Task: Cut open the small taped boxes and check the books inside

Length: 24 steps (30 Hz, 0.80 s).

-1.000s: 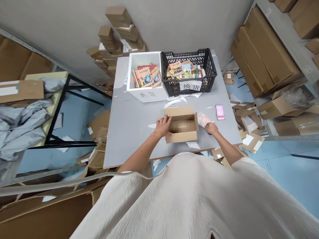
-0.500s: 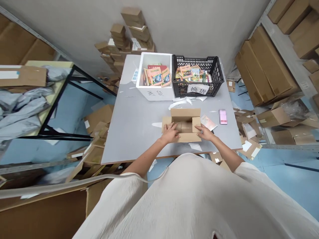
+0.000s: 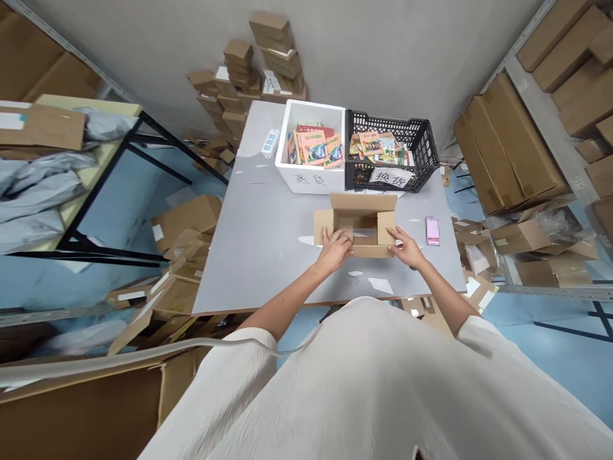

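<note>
Above the grey table's near half, a small cardboard box (image 3: pixel 364 203) stands with its top flaps spread and its inside facing me. My left hand (image 3: pixel 334 250) grips the front left corner, fingers curled over the edge by the left flap. On the opposite side, my right hand (image 3: pixel 407 248) has its thumb and fingers closed on the right end of the box. Whether the box rests on the table or is slightly lifted, I cannot tell.
Behind the box are a white foam box (image 3: pixel 306 179) and a black plastic crate (image 3: pixel 357 174), both holding books. A phone (image 3: pixel 431 231) lies to the right. Paper scraps (image 3: pixel 380 285) and a power strip (image 3: pixel 271 144) are on the table (image 3: pixel 253 255). Cartons surround it.
Both hands have shifted the cardboard box away from me, towards the crates, and its front flap now looks more upright. The book beside it is now mostly hidden. The camera view has shifted slightly.
</note>
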Each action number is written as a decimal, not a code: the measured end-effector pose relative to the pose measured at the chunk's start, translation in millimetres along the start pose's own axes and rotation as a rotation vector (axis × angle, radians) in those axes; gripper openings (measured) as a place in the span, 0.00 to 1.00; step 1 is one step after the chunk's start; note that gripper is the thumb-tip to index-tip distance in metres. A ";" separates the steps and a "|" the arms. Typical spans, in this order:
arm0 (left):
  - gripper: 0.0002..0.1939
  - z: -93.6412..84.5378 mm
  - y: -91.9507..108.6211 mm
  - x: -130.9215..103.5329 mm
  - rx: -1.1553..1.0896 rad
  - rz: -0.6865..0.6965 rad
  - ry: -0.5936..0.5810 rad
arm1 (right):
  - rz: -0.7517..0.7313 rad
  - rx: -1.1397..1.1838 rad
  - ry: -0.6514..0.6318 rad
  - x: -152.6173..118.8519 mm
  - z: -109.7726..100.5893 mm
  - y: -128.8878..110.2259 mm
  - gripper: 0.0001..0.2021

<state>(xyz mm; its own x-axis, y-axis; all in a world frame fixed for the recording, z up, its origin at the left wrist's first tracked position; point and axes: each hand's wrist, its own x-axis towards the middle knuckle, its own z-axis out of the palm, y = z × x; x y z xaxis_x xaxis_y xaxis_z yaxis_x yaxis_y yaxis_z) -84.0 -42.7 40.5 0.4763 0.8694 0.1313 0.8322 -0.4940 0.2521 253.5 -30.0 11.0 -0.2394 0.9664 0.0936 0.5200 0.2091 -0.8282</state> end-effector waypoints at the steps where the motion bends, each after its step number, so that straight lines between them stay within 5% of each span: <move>1: 0.12 -7.6 -3.4 1.6 0.013 0.000 0.020 | -0.020 0.001 0.007 6.6 -0.6 -7.0 0.36; 6: 0.15 -39.9 -33.3 0.8 0.069 -0.033 0.095 | -0.092 0.038 0.020 46.4 19.8 -36.4 0.37; 12: 0.18 -59.9 -89.7 -15.3 0.122 -0.173 0.091 | -0.122 0.051 -0.031 99.1 84.8 -62.0 0.37; 19: 0.22 -68.8 -156.1 -29.6 0.126 -0.300 0.054 | -0.075 -0.022 -0.109 152.8 150.9 -81.1 0.39; 24: 0.24 -61.0 -179.4 -29.1 0.093 -0.367 -0.004 | -0.054 -0.065 -0.140 176.2 174.5 -82.4 0.41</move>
<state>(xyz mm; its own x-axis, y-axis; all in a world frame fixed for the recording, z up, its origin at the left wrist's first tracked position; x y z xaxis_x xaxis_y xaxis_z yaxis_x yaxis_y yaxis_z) -264.5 21.3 49.9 0.1429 0.9887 0.0450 0.9698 -0.1490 0.1932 25.4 97.0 -0.7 -0.3780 0.9241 0.0553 0.5545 0.2738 -0.7859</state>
